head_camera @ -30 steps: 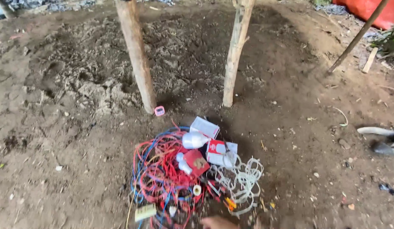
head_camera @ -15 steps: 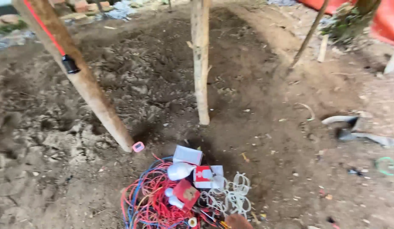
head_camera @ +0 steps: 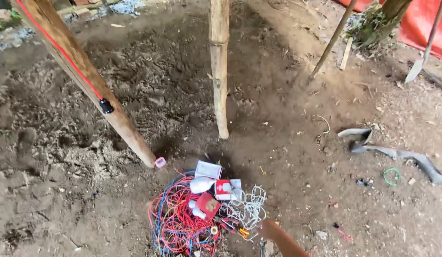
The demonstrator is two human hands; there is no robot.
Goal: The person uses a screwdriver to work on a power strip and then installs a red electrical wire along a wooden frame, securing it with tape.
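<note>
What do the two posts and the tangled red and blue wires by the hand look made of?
The leaning post and upright post look like raw wood: rough, matt, tan, unevenly round. The red and blue wires appear plastic-insulated: smooth, bright, loosely coiled. The hand shows only partly at the lower edge.

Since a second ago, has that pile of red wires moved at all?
No. The red wire pile still lies just below the leaning pole's foot, by the pink roll; only the camera shifted.

Head camera, standing height, tilted down (single view), facing dirt ground (head_camera: 301, 157)
</note>
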